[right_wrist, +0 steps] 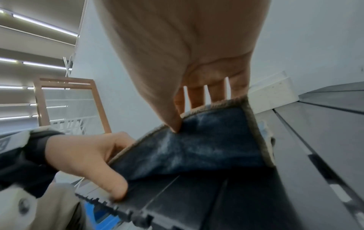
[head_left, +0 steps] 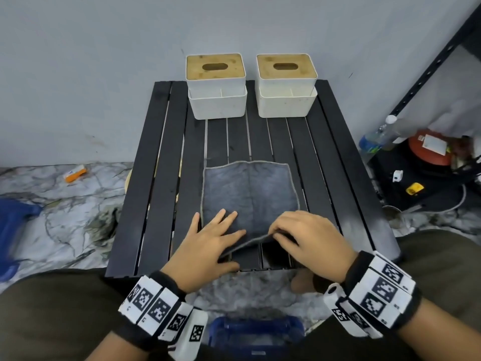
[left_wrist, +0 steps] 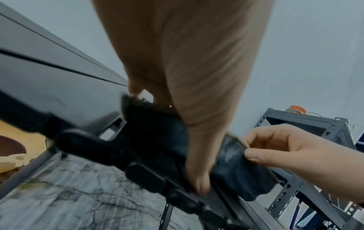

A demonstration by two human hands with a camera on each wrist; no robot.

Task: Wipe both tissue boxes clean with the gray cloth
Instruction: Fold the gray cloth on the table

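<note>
Right hand: fingers curled, thumb and fingertips pinching the near right edge of the cloth and lifting it off the table.
Left hand: fingers straight and spread, lying flat on the near left part of the cloth, thumb on the table edge nearest the person.
Cloth: gray, spread on the slats; its near edge is raised at the pinch and sags toward the left hand, and the rest lies flat beyond both hands.
Underside: in the right wrist view the lifted flap shows dark blue-gray with a pale stitched border.
Left box: white with a wooden slotted lid, upright at the far edge, well beyond the left hand's fingers.
Right box: same make, just beside the first, well beyond the pinch.
Table: black, slatted, under both hands.
Wristbands: marker-printed bands on both wrists.
</note>
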